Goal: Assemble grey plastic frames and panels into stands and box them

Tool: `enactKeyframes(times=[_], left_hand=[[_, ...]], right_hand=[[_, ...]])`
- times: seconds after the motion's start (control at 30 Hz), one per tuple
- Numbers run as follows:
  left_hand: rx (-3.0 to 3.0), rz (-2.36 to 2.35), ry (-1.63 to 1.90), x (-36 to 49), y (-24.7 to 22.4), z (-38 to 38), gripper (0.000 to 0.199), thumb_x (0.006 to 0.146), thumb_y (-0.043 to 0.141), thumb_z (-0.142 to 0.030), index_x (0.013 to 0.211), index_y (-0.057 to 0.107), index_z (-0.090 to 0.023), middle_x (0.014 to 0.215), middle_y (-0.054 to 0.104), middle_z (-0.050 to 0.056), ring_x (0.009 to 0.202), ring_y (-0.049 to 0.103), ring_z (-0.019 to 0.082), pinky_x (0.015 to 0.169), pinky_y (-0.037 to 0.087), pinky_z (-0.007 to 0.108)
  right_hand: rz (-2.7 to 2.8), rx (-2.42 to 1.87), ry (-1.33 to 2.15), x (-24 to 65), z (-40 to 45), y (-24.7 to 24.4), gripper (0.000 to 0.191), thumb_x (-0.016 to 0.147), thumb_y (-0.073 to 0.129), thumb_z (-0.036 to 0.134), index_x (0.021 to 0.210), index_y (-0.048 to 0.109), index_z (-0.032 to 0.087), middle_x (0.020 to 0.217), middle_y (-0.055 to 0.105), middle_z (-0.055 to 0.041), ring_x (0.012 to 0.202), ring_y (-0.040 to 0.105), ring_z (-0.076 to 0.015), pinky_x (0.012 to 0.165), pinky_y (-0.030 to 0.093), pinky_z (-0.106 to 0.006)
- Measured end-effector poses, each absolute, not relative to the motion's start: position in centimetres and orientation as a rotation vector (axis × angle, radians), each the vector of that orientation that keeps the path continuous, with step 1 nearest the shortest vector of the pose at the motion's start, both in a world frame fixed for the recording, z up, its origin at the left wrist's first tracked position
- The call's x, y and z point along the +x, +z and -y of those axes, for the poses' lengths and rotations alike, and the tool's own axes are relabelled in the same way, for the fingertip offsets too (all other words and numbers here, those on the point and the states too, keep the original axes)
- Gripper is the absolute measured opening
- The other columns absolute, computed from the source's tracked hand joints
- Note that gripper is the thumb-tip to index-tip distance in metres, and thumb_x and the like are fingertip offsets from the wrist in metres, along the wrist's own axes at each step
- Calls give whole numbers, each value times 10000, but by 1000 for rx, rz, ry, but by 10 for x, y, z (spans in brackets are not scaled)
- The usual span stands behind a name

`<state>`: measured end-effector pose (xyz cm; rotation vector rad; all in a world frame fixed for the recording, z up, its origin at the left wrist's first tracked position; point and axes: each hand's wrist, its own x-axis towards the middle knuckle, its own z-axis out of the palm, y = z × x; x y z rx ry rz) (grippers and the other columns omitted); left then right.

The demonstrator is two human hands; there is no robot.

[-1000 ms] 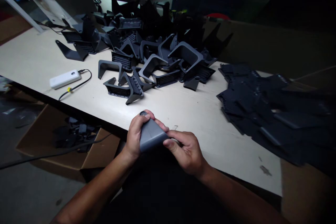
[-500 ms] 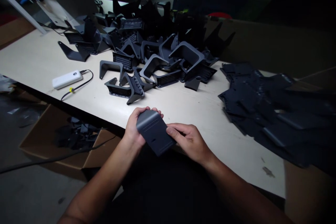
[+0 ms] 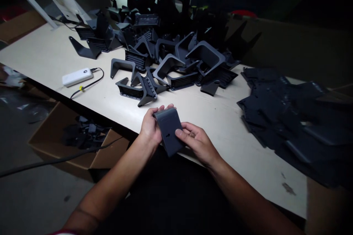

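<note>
A dark grey plastic bracket (image 3: 171,137) is held up in front of me at the table's near edge, its flat face with a small keyhole slot turned toward me. My left hand (image 3: 152,126) is closed around its upper left side, the fingers partly hidden behind it. With the thumb on the flat face and the fingers behind, my right hand (image 3: 197,141) grips the right edge. Just beyond my hands, U-shaped brackets with ribbed insides (image 3: 135,90) lie in a loose pile on the pale table (image 3: 220,125).
A white power bank (image 3: 77,77) with a black cable lies on the left of the table. Flat dark panels (image 3: 275,106) are heaped at the right. Below the left edge, an open cardboard box (image 3: 52,136) holds dark parts, and a black cable (image 3: 63,158) crosses it.
The bracket has turned in my hands, so its flat face now stands more upright. My right thumb still presses on that face. The whole view has shifted slightly.
</note>
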<state>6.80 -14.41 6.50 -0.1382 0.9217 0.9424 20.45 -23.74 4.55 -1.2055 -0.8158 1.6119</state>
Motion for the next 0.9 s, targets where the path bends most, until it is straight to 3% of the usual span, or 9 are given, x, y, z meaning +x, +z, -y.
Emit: enactKeyframes(times=[0.3, 0.53, 0.7, 0.8, 0.9], left_hand=[[319, -755, 938, 56, 77, 161, 81, 874, 593, -265, 914, 588, -195, 734, 750, 50, 786, 744, 238, 814, 593, 369], [614, -754, 914, 47, 88, 168, 95, 909, 585, -298, 897, 595, -205, 729, 762, 52, 754, 745, 238, 759, 596, 348], [684, -684, 893, 43, 92, 171, 97, 937, 576, -293, 900, 595, -205, 728, 773, 52, 766, 758, 242, 775, 603, 363], [729, -649, 891, 41, 94, 171, 103, 955, 571, -283, 896, 596, -202, 727, 781, 52, 765, 764, 239, 814, 608, 387], [790, -617, 882, 41, 93, 172, 117, 964, 570, -271, 879, 598, -195, 732, 794, 60, 758, 768, 220, 929, 588, 421]], right_hand=[[1193, -1274, 1418, 210, 239, 61, 300, 967, 707, 442, 1144, 714, 201, 1138, 732, -66, 1079, 662, -239, 985, 484, -376], [1302, -1224, 1430, 212, 244, 74, 292, 1016, 645, 462, 1127, 735, 207, 1062, 729, -40, 991, 673, -216, 885, 526, -324], [1334, -1163, 1421, 212, 248, 80, 358, 1020, 643, 456, 1285, 733, 232, 1110, 724, -53, 1066, 673, -244, 960, 527, -348], [1358, -1147, 1369, 212, 249, 81, 354, 1023, 647, 432, 1317, 728, 254, 1131, 723, -52, 1105, 668, -247, 1038, 502, -369], [1391, -1130, 1307, 212, 251, 81, 290, 1034, 630, 417, 1229, 763, 249, 1117, 725, -51, 1128, 658, -243, 1101, 467, -382]])
